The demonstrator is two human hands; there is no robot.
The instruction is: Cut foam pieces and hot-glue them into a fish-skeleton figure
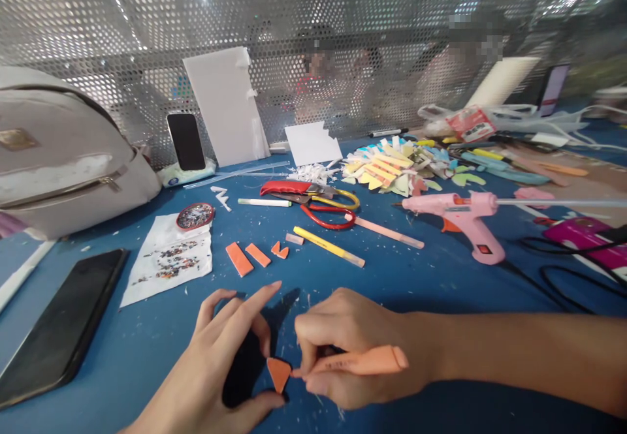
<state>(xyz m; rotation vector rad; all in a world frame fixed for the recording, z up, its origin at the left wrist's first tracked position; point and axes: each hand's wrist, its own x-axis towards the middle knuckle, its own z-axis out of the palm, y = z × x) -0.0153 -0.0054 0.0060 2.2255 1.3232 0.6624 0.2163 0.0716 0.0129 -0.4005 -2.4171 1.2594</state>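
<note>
My left hand (pixel 220 349) pinches a small orange triangular piece (pixel 279 374) by its edges, between the thumb and a bent finger, while the index finger stretches out above. A peach-orange marker (pixel 362 361) is gripped in my right hand (pixel 347 342). The marker's tip meets the right edge of the piece. Farther forward on the blue table (pixel 176 342) lie two orange strips (pixel 240 259) and some small notched orange scraps (pixel 279 250). A yellow marker (pixel 330 246) rests beside them, with a small cap-like piece (pixel 294 239) at its end.
Red-handled scissors (pixel 329 217) and a red utility knife (pixel 287 188) lie behind the markers. A pink glue gun (pixel 460 212) with a black cord stands right, near piled paper scraps (pixel 386 166). A phone (pixel 63 323), a bead-strewn paper (pixel 171 271) and a backpack (pixel 63 153) are left.
</note>
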